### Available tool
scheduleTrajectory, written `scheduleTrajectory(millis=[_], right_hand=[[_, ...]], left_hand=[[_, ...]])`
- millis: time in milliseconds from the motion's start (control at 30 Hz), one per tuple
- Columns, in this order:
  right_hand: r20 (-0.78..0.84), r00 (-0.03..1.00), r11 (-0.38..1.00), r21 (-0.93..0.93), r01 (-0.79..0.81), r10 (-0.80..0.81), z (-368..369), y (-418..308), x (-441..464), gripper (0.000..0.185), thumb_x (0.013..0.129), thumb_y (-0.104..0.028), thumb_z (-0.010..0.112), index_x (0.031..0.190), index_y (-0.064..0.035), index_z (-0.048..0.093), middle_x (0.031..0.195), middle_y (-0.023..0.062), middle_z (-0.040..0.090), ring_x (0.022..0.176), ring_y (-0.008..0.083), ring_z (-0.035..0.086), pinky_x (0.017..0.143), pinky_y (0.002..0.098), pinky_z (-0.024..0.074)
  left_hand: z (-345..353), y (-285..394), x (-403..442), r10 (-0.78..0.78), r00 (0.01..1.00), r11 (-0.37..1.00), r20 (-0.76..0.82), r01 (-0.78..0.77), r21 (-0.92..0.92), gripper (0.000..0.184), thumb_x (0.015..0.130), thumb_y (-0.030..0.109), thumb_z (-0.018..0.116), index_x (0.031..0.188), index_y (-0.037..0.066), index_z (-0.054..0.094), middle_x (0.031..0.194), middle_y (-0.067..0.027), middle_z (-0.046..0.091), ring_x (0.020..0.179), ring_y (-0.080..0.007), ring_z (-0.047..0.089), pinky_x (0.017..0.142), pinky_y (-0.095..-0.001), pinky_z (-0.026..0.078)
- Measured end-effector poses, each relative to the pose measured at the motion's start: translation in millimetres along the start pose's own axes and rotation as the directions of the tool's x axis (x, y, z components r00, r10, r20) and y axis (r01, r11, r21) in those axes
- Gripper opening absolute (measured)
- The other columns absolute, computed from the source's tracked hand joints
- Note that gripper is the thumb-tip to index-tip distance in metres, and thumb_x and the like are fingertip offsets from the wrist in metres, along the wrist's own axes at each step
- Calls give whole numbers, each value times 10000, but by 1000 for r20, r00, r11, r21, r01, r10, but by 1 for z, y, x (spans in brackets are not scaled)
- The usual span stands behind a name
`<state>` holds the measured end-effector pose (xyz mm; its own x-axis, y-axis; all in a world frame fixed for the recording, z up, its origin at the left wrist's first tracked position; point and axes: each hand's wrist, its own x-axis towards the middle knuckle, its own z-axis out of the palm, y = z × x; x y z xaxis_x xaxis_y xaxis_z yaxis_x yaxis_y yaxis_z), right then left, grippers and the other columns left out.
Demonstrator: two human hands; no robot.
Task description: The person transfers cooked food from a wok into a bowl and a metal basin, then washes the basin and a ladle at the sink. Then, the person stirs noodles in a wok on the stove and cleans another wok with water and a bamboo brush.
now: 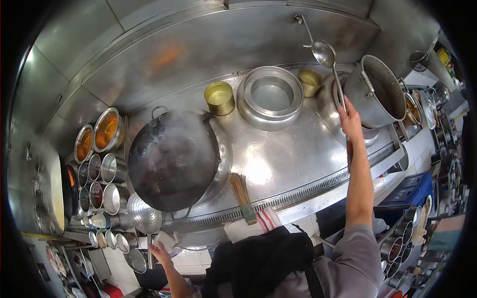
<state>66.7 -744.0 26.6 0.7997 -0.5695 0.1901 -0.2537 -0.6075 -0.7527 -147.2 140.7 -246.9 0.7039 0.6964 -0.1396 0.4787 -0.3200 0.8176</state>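
A long-handled ladle (324, 53) is raised near the back wall, below a tap, with my right hand (351, 119) closed round its handle. At the lower left my left hand (160, 254) is at the handle of a perforated strainer (145, 213); a white cloth (165, 241) lies beside that hand. The strainer's bowl is next to the lower left rim of a large dark wok (174, 160), which steams; its contents are dark and blurred. A bamboo brush (241, 196) rests at the front edge of the steel counter (263, 164), by a striped cloth (269, 219).
A round steel pot (270, 98) and an open tin (219, 98) stand at the back. On the right is a large tilted pot (380, 92). Steel containers (114, 169) and two bowls of orange liquid (106, 130) sit left of the wok.
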Motion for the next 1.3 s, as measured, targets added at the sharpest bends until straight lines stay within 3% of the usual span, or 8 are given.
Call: scheduleTrajectory(millis=[233, 367, 500, 667, 900, 1167, 1233, 1300], right_hand=[[134, 991, 1000, 24, -18, 14, 155, 52, -38, 520, 1004, -266, 603, 1458, -28, 513, 748, 157, 683, 593, 254, 668, 591, 391, 541], [270, 948, 976, 90, -200, 169, 252, 67, -10, 201, 1013, -182, 558, 1087, -1, 607, 595, 9, 531, 429, 135, 469, 395, 299, 397], [793, 547, 205, 508, -837, 267, 222, 18, -12, 233, 1036, -230, 543, 846, -96, 528, 625, -8, 509, 478, 90, 464, 418, 288, 403], [680, 694, 356, 604, -713, 236, 148, -47, -82, 137, 1029, -190, 586, 1072, -72, 531, 708, 20, 546, 477, 67, 442, 398, 268, 379], [798, 581, 505, 440, -743, 160, 64, -160, -141, 322, 1036, -215, 595, 1295, -52, 497, 720, 38, 542, 425, 58, 417, 345, 239, 338], [807, 590, 740, 384, -552, 21, 124, -181, -193, 482, 1014, -160, 609, 1470, -58, 493, 697, 19, 541, 417, 61, 417, 348, 248, 326], [721, 693, 810, 408, -422, -2, 140, -163, -185, 497, 1003, -158, 625, 1475, -59, 506, 684, 14, 552, 435, 70, 445, 375, 260, 347], [442, 878, 947, 319, 36, -182, 152, -127, -163, 511, 994, -168, 648, 1473, -51, 514, 683, 11, 580, 482, 89, 486, 437, 266, 379]], left_hand=[[27, 118, -17, 421, 887, 907, -191, -411, 92, 584, 1046, 263, 591, 1500, -35, 376, 1503, -238, 426, 1365, -345, 466, 1111, -448, 409], [68, 205, -24, 551, 829, 832, -91, -555, -14, 409, 1030, 145, 592, 1390, -17, 486, 1401, -164, 530, 1292, -290, 519, 1065, -404, 435], [111, 283, -39, 676, 732, 734, 87, -656, -178, 288, 1009, 82, 605, 1285, 2, 590, 1331, -130, 585, 1230, -250, 562, 1035, -362, 457], [171, 316, -32, 689, 683, 717, 243, -593, -367, 204, 1004, 72, 627, 1198, 17, 652, 1245, -96, 631, 1096, -180, 631, 930, -299, 521], [269, 336, 7, 618, 692, 785, 374, -515, -345, 224, 987, 134, 669, 1191, 42, 658, 1020, -92, 701, 937, -157, 681, 811, -312, 574], [309, 391, 15, 113, 787, 987, 606, -19, -159, 264, 891, 142, 689, 1109, 0, 646, 948, -131, 678, 880, -206, 675, 782, -366, 598], [309, 364, 36, 461, 793, 833, 398, -541, 114, 235, 834, 185, 708, 976, 6, 652, 903, -128, 675, 859, -243, 666, 787, -404, 565], [303, 327, 62, 462, 759, 839, 459, -542, 51, 210, 803, 197, 726, 927, 44, 654, 884, -108, 678, 858, -242, 658, 766, -404, 532]])
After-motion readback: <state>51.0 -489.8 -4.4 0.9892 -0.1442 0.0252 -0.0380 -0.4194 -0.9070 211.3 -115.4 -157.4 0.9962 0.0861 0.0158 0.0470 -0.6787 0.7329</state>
